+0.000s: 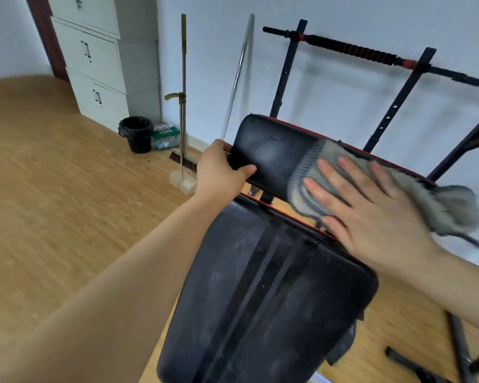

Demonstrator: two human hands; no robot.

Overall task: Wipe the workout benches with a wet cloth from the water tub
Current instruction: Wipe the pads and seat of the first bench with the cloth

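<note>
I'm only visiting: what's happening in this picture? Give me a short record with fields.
left hand: grips the left edge of the upper pad
right hand: flat, pressing the grey cloth onto that pad
lower pad: dusty streaks, no cloth on it
by the wall: black bin and broom

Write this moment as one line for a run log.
step: wipe upper pad | left hand: grips pad edge | right hand: flat, presses cloth on pad | lower pad: looks dusty
</note>
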